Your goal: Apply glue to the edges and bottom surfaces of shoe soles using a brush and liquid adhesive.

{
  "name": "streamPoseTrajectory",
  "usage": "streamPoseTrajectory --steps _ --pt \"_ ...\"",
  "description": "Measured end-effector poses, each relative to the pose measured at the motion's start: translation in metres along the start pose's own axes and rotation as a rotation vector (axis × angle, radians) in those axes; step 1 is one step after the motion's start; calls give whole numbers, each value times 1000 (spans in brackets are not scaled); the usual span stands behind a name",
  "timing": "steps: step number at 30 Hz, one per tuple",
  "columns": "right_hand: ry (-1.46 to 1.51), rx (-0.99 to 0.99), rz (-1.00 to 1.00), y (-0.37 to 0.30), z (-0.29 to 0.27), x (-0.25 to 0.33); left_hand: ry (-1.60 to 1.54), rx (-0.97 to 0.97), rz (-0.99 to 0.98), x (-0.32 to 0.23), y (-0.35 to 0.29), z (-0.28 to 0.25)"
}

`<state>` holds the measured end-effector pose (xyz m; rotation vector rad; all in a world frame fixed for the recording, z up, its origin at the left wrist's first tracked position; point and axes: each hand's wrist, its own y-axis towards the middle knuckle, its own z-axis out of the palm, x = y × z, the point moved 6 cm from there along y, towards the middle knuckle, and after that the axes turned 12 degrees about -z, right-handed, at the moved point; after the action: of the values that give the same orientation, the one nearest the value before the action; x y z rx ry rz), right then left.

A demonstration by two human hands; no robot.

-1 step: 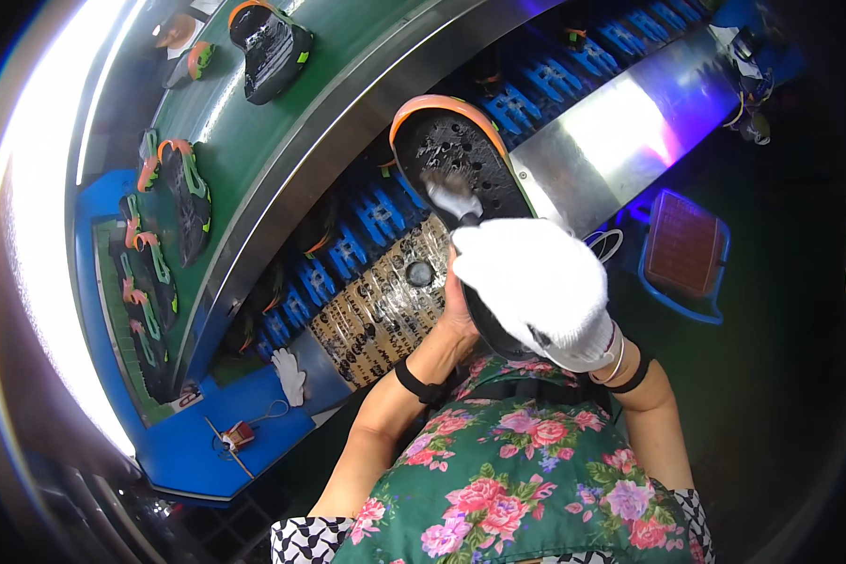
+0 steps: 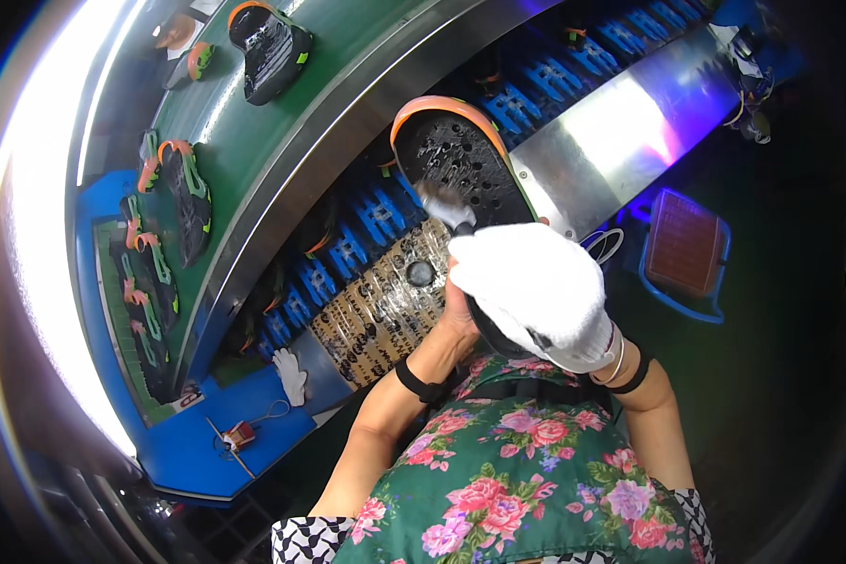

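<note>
Centrally, holding up a black shoe sole (image 2: 461, 155) in front of a floral apron (image 2: 555, 470), orange-rimmed toe pointing away, heel end toward the body, top dotted with holes and streaked with something glossy. Grasping its left side in the bare left hand (image 2: 456, 305), fingers mostly out of sight. Clasping a brush (image 2: 459, 218) in the white-gloved right hand (image 2: 536, 282), bristles blurred, over the left edge of the sole; whether touching, hard to tell. To the left of the sole, a cardboard sheet (image 2: 367, 329) under shiny film, with a dark round knob (image 2: 420, 274) on it. Beyond, blue racks (image 2: 381, 218), then a green surface (image 2: 338, 56) with more orange-rimmed soles (image 2: 186, 202). At lower left, on a blue surface (image 2: 183, 446), a loose white glove (image 2: 289, 378) and a small reddish box (image 2: 239, 434).
</note>
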<state>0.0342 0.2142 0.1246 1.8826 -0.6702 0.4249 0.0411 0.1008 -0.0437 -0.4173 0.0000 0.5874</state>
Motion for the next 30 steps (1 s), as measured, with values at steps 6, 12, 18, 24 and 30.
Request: streamPoseTrajectory --steps 6,12,18,24,30 --pt "-51 -88 -53 -8 -11 -8 288 -251 154 -18 -8 16" --pt "199 -121 -13 -4 -4 -7 0 -14 158 -22 1 17" --pt "-109 -54 -94 -11 6 1 26 110 155 -42 1 36" --pt "145 -194 14 -12 -14 -7 -55 204 195 -44 11 46" --pt "92 -67 -91 -18 4 4 -113 432 78 -48 11 59"
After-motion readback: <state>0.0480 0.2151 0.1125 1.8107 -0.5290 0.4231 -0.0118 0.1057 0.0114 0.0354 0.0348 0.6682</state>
